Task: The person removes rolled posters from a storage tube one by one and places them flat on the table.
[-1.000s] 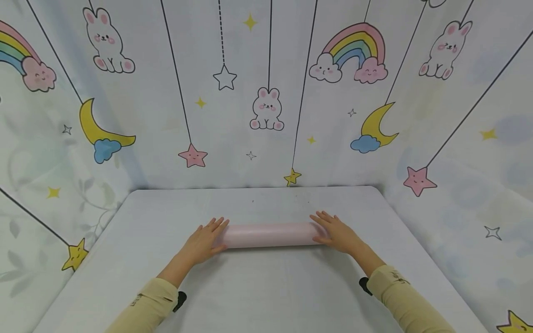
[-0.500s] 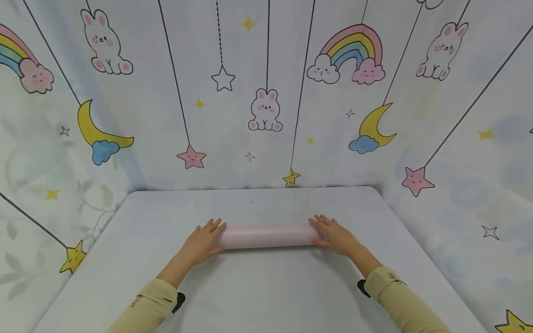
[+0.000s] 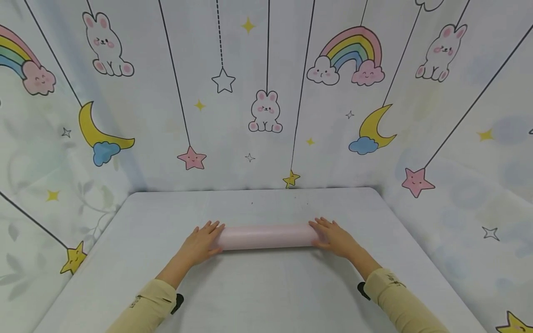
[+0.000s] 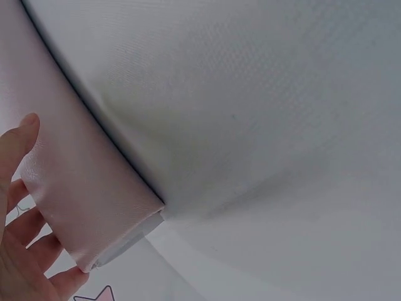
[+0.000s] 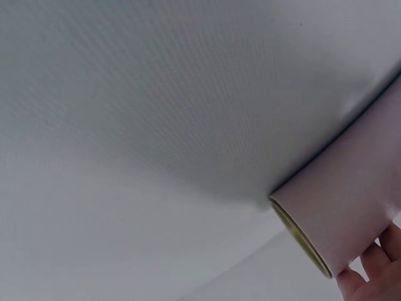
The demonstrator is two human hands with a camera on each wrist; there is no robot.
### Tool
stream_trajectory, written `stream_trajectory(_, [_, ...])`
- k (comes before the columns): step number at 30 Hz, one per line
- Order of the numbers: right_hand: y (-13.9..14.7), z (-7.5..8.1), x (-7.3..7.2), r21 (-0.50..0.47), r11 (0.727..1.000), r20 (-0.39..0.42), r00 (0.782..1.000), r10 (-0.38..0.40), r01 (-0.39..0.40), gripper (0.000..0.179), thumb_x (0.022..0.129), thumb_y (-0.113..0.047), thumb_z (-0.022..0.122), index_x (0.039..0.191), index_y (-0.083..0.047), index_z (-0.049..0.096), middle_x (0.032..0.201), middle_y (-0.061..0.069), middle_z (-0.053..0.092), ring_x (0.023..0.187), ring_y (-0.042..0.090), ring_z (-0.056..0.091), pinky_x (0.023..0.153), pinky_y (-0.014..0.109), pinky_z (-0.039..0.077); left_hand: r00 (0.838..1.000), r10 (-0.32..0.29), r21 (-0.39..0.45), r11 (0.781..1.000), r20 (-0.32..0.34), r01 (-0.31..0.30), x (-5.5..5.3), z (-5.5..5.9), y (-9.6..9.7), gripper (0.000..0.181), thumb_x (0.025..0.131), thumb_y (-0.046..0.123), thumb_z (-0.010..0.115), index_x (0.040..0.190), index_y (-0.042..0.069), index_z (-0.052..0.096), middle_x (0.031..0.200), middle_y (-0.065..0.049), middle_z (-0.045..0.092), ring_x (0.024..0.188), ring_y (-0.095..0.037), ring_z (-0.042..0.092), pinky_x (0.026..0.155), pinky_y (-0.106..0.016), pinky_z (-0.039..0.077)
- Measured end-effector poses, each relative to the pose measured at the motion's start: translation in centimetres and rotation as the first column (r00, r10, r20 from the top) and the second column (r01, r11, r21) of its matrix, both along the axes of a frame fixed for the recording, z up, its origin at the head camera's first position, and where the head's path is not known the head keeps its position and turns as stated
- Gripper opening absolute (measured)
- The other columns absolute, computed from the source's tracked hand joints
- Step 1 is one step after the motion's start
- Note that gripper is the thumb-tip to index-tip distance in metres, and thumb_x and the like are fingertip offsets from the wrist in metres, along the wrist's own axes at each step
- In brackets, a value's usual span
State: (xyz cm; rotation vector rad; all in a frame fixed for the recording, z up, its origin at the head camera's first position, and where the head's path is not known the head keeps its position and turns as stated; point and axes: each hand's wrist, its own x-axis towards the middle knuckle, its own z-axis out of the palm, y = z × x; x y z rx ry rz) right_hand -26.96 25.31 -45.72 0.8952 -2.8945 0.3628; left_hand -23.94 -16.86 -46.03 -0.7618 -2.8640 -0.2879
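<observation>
A pink roll of smooth, leather-like sheet lies crosswise on the white table. My left hand holds its left end, thumb on the near side and fingers over the far side. In the left wrist view the thumb presses the pink surface, and the fingers bend along the other side near a greyish end edge. At the other end my right hand grips the roll the same way. The right wrist view shows some of its fingers against the roll, whose round end has a yellowish rim.
The white tabletop stretches around the roll, with rounded corners at its far edge. Behind and beside it hangs a pale cloth backdrop printed with rabbits, stars, moons and rainbows. Tiny dark specks dot the table beyond the roll.
The head view shifts very slightly. Both hands stay on the ends of the roll, which keeps nearly the same place on the table.
</observation>
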Motion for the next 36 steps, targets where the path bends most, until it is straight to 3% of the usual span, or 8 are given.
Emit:
stream_trajectory(8, [0.18,-0.48,-0.15,0.018,1.0,-0.016,1.0,-0.001,0.001,0.06,0.083,-0.034,0.065,0.133,-0.005,0.046,0.133,0.022,0.045,0.125,0.039,0.037,0.1,0.057,0.026,1.0,-0.009,-0.026,1.0,-0.007,0.008,-0.04,-0.23,-0.05,0.062,0.081,0.029,0.068,0.132,0.001,0.045,0.131,-0.021,0.046,0.121,-0.04,0.041,0.094,-0.059,0.033])
stream_trajectory(20, [0.13,-0.55,-0.04,0.028,0.999,-0.114,0.993,0.019,-0.016,0.057,0.08,-0.026,0.07,0.129,-0.004,0.05,0.123,0.02,0.052,0.115,0.037,0.048,0.096,0.055,0.033,0.994,-0.018,-0.036,0.999,-0.106,0.014,-0.05,-0.49,-0.02,0.056,0.077,0.018,0.072,0.126,0.003,0.051,0.121,-0.017,0.054,0.112,-0.035,0.05,0.089,-0.056,0.039])
stream_trajectory(31, [0.13,-0.78,0.32,0.052,0.999,-0.125,0.992,0.014,-0.008,0.055,0.082,-0.027,0.067,0.129,-0.005,0.05,0.122,0.019,0.053,0.114,0.036,0.048,0.095,0.055,0.034,0.995,-0.002,-0.047,0.999,-0.099,-0.003,0.17,-0.44,0.29,0.055,0.077,0.019,0.072,0.126,0.004,0.052,0.12,-0.014,0.056,0.111,-0.033,0.051,0.087,-0.055,0.04])
stream_trajectory(36, [0.45,-0.71,0.75,0.02,1.0,-0.143,0.989,0.02,-0.017,0.055,0.08,-0.024,0.069,0.128,-0.003,0.051,0.12,0.021,0.054,0.112,0.037,0.049,0.094,0.056,0.034,0.995,-0.004,-0.04,0.999,-0.103,0.0,0.4,-0.52,0.48,0.055,0.077,0.02,0.073,0.126,0.005,0.052,0.12,-0.014,0.056,0.111,-0.033,0.051,0.088,-0.054,0.04])
